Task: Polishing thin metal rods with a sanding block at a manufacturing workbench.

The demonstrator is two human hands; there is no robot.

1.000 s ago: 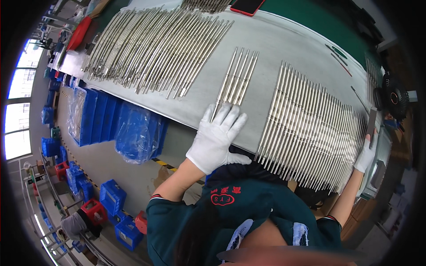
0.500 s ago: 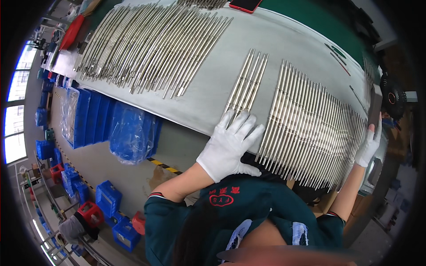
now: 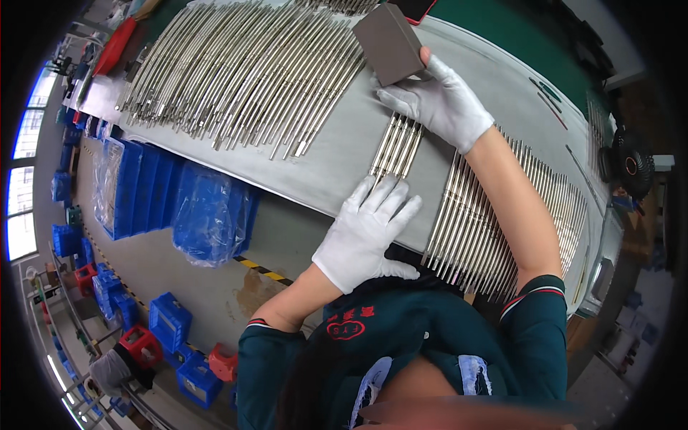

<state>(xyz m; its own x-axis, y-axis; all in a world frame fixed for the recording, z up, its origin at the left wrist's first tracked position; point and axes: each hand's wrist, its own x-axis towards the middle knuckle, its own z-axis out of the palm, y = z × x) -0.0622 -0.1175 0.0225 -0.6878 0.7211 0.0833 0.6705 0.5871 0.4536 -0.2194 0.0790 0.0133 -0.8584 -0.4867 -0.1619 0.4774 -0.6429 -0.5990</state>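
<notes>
My left hand (image 3: pixel 368 234), in a white glove, lies with its fingers spread on the near ends of a small group of slim metal rods (image 3: pixel 398 147). In my right hand (image 3: pixel 451 107), also gloved, is a dark grey-brown rectangular block (image 3: pixel 389 44), gripped at its near side above the far ends of those rods. A fingertip of that hand is bare. My right forearm passes over a wide row of similar rods (image 3: pixel 459 222) on the right and covers part of it. A larger spread of rods (image 3: pixel 244 79) lies on the left of the table.
The pale table (image 3: pixel 322 183) has a red-edged phone (image 3: pixel 416 8) at its far side and thin tools (image 3: pixel 548 100) at the far right. A black fan (image 3: pixel 631 165) stands at the right. Blue crates (image 3: pixel 154 190) with clear plastic stand below the left edge.
My right hand has come from the right end of the table to the middle, and the block is now in it. The left hand has stayed nearly in place.
</notes>
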